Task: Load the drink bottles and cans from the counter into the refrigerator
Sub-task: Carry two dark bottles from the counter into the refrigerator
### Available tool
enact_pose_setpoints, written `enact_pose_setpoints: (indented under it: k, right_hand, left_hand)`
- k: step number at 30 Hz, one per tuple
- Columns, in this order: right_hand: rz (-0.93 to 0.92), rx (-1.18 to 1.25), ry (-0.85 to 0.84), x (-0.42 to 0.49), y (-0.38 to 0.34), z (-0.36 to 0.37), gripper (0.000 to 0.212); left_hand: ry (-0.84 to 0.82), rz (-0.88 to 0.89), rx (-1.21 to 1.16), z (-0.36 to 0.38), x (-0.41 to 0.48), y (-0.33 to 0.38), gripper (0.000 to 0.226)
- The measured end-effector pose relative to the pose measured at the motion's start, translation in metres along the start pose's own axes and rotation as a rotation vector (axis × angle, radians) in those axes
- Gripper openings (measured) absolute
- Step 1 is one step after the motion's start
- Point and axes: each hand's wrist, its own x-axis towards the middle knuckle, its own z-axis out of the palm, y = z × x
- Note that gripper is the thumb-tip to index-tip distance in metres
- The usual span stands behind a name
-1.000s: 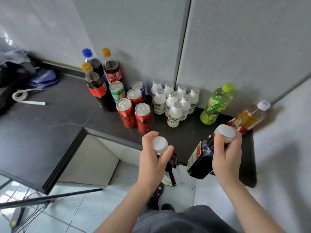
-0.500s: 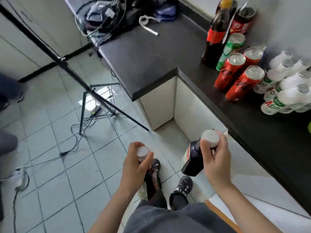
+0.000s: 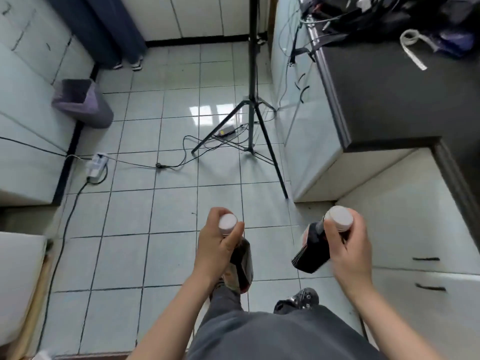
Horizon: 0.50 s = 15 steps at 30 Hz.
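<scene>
My left hand is wrapped round the neck of a dark bottle just under its white cap, and my right hand grips a second bottle the same way, its base tilted in toward the first. The two hands are apart, holding both bottles over the tiled floor in front of my legs. The dark counter lies off to my right, and a tripod stands on the floor ahead, beside the cabinets.
</scene>
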Motion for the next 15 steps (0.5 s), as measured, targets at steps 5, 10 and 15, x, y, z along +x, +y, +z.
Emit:
enact_pose_setpoints:
  k: [5, 10, 15]
  right_hand:
    - [-0.068, -0.011, -0.156, 0.008, -0.058, 0.101, 0.039]
    - [-0.175, -0.003, -0.376, 0.012, -0.106, 0.206, 0.039]
    - [-0.308, 0.011, -0.573, 0.003, -0.154, 0.294, 0.026]
  left_hand:
    - [0.230, -0.037, -0.023, -0.103, 0.015, -0.032, 0.021]
    - [0.517, -0.131, -0.085, -0.193, 0.024, -0.064, 0.024]
    - [0.717, -0.169, -0.059, -0.260, 0.019, -0.088, 0.028]
